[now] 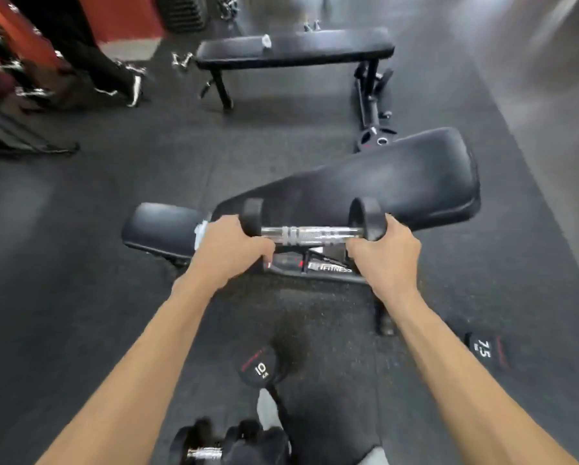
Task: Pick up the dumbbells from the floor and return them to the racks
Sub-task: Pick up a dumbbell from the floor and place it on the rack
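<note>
Head view: "10 KG" dumbbell [256, 367], "FITNESS" bench [331, 268].

Dumbbell [309, 226]: shiny knurled metal handle, seemingly matt rubber heads.

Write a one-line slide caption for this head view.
Both hands, left hand and right hand, hold a dumbbell level above an adjustable bench, with other dumbbells left on the floor.

Dim, soft overhead light; blurred, wide-angle-warped edges.
</note>
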Demonstrator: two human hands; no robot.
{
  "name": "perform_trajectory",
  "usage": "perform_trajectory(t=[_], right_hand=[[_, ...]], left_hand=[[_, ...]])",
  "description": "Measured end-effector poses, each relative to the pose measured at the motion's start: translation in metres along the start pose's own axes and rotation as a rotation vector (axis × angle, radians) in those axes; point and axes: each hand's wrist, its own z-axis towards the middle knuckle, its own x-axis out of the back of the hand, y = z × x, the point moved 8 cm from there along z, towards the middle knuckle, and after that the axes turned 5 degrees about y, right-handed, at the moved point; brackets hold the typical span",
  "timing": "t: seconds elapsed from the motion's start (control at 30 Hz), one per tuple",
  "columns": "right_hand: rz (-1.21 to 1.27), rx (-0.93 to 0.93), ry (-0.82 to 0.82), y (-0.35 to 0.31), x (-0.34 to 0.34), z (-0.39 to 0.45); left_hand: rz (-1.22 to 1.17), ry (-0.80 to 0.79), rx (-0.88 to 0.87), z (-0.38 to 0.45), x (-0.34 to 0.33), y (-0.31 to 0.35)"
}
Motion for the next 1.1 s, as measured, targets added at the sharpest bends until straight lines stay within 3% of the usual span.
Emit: perform_trajectory(t=[0.17,0.47,0.73,0.97,1.1], right_hand=[[0.074,0.249,-0.056,-0.172,-0.017,0.012],[0.370,0.610,-0.148,-0.424,-0.117,-0.056],[0.532,0.779,-0.351,-0.588,-0.231,-0.112],[0.724,0.886,-0.596,-0.709,-0.377,-0.171],[0.754,0.939,-0.726,-0.775,-0.471,-0.199]], left_hand=[[-0.214,0.271,-0.002,-0.013,0.157,0.022],[-0.370,0.701,-0.021,-0.034,0.411,-0.026],[-0.316,1.006,0.067,-0.048,0.573,-0.094],[-0.249,1.323,0.164,-0.039,0.698,-0.175],[-0.245,1.407,0.229,-0.017,0.752,-0.218]])
